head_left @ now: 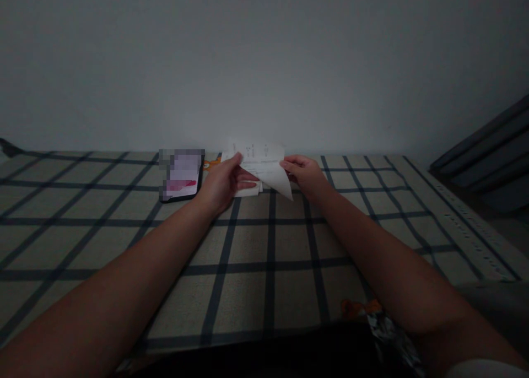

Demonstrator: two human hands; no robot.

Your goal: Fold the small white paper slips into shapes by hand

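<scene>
A white sheet of paper with printed marks is held up between both hands near the back of the table, its lower right corner hanging to a point. My left hand grips its left side, thumb on top and the other fingers underneath. At the right edge, my right hand pinches the sheet between thumb and fingers. More white paper lies below, partly hidden by my left hand and the raised sheet.
A phone-like device with a lit, partly blurred screen is left of my left hand. Beside it shows a small orange figure. The checked tablecloth reaches a pale wall. Dark folded material stands at the right.
</scene>
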